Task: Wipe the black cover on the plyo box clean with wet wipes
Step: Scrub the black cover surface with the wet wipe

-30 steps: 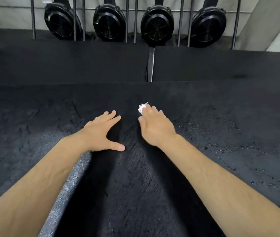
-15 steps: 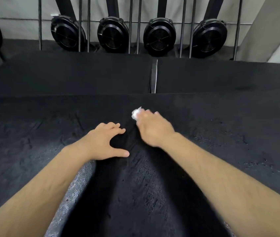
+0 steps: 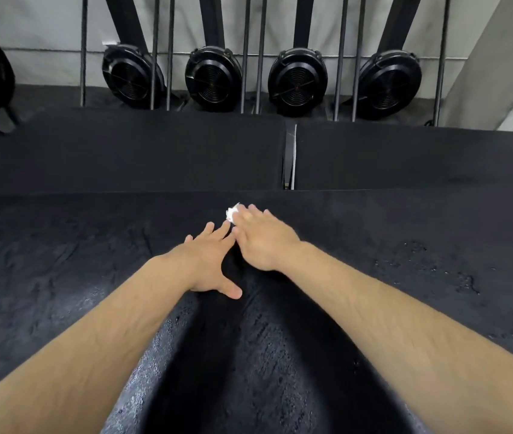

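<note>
The wipe (image 3: 232, 213) is a small white wad; it looks soft, thin and light, so it should squash flat and may tear or roll up if it is rubbed hard; the best place to hold it is right on top, with the fingers over most of it. The right hand (image 3: 264, 242) does that; its grip is flat, with nearly straight fingers that press the wipe down, and only a bit of white pokes out by the fingertips. The left hand (image 3: 208, 261) lies flat on the cover (image 3: 61, 261) with a wide grip, fingers spread, thumb out, holding nothing; its first finger is just beside the right hand. The cover is black and fills the near half of the view; it looks rough and creased, with wet shine near the arms; it may bunch up, so a flat hand should keep it in place. The wipe sits near its far edge. Four round black fans (image 3: 213, 78) stand by the wall. I can read no words or labels.
</note>
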A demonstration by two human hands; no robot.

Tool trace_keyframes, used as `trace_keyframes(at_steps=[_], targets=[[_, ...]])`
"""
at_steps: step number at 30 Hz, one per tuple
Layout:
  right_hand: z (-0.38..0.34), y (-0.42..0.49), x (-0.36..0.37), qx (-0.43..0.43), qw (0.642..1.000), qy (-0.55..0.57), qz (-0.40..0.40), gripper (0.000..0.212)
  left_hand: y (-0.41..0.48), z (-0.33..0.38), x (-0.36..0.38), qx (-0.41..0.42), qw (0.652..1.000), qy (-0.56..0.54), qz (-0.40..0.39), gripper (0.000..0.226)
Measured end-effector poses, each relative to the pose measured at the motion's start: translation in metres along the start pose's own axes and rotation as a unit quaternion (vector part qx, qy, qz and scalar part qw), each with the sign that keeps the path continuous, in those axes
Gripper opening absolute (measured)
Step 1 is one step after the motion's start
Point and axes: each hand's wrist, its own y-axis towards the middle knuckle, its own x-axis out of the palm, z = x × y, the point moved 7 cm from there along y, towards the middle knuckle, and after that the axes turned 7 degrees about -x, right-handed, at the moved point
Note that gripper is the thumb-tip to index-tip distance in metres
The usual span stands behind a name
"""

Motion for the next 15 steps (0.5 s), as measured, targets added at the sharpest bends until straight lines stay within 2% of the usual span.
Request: trace_keyframes(at_steps=[1, 4, 5, 9, 10, 13, 15], targets=[[0.01, 0.004, -0.005, 0.006, 1.0, -0.006, -0.002, 0.043, 0.0, 0.0, -0.001, 0.0, 1.0, 0.0, -0.002, 0.127], [0.071, 0.018, -0.027, 0.158, 0.987, -0.034, -0.002, 0.045, -0.001, 0.0, 0.0, -0.006, 1.0, 0.009, -0.01, 0.127], [0.071, 0.022, -0.026, 0.17, 0.985, -0.039, -0.002, 0.046, 0.0, 0.0, 0.001, -0.008, 1.0, 0.012, -0.014, 0.127], [0.009, 0.021, -0.001, 0.009, 1.0, -0.003, -0.001, 0.045, 0.0, 0.001, 0.001, -0.016, 1.0, 0.013, -0.014, 0.128], [0.018, 0.015, -0.004, 0.013, 1.0, -0.005, -0.008, 0.046, -0.001, 0.003, 0.001, -0.019, 1.0, 0.017, -0.013, 0.127], [0.077, 0.003, -0.023, 0.158, 0.987, -0.034, 0.019, 0.049, -0.006, 0.008, 0.001, -0.023, 0.999, 0.029, -0.014, 0.122], [0.074, -0.004, -0.024, 0.179, 0.984, -0.009, 0.02, 0.047, -0.01, 0.022, -0.001, 0.017, 0.998, 0.055, -0.005, 0.116]])
